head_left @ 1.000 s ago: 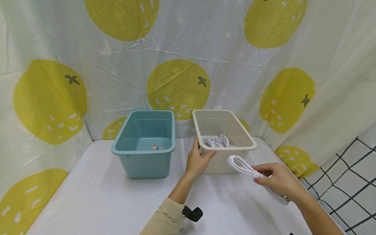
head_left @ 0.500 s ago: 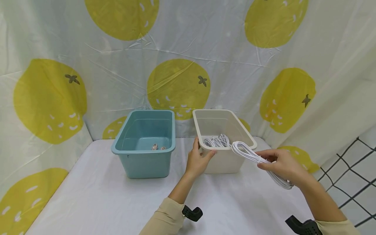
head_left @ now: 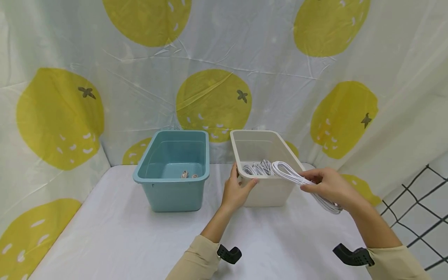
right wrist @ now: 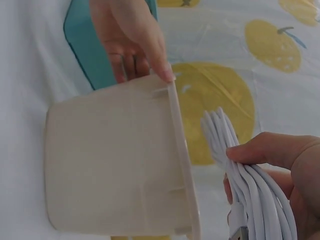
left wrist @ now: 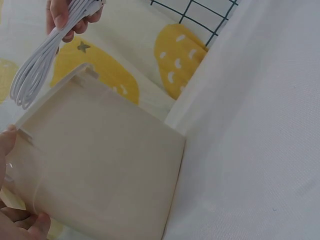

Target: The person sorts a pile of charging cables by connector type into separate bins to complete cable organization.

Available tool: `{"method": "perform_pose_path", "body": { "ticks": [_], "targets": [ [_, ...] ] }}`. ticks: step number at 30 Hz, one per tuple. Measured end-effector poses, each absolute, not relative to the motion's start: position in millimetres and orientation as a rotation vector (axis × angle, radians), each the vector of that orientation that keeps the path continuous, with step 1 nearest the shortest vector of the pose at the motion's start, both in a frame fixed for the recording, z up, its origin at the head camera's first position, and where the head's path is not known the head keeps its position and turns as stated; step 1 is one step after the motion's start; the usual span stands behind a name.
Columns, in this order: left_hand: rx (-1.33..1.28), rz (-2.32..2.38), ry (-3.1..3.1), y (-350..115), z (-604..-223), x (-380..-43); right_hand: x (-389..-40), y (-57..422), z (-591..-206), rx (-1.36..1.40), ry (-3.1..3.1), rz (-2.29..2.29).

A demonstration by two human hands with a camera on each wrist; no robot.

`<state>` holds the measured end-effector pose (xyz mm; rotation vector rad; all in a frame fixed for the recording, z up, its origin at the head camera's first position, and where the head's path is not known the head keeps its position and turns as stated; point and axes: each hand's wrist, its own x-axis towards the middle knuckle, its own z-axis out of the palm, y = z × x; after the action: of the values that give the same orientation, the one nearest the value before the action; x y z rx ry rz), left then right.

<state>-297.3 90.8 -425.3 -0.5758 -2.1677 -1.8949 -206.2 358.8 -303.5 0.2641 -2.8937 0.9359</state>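
My right hand (head_left: 330, 187) pinches a bundled white cable (head_left: 292, 175) between thumb and fingers; one looped end reaches over the front right rim of the cream bin (head_left: 266, 194). A metal plug end of the bundle shows in the right wrist view. My left hand (head_left: 236, 191) grips the bin's front left corner, thumb on the rim and fingers along the side. Inside that bin lie several more white cable bundles (head_left: 257, 169). In the left wrist view, the held white cable (left wrist: 37, 67) hangs above the bin's rim.
A teal bin (head_left: 176, 196) stands left of the cream one, with small tan bundles (head_left: 184, 175) inside. Both rest on a white-covered table (head_left: 105, 233). A lemon-patterned curtain (head_left: 140, 85) hangs behind, and a black wire grid (head_left: 416, 217) stands at the right.
My right hand has risen with the white cable, bringing its looped end from in front of the cream bin to over its rim. My left hand has kept its grip on the corner.
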Motion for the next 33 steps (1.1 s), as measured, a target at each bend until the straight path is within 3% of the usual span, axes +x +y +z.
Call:
{"method": "perform_pose_path", "body": {
  "ticks": [19,33],
  "targets": [
    [-0.59,-1.9,-2.149,91,-427,-298,-275,337,-284,0.193,-2.881,0.869],
    [-0.61,-1.902,-2.154,90,-426,-299,-328,314,-294,0.012,-2.754,0.845]
  ]
}}
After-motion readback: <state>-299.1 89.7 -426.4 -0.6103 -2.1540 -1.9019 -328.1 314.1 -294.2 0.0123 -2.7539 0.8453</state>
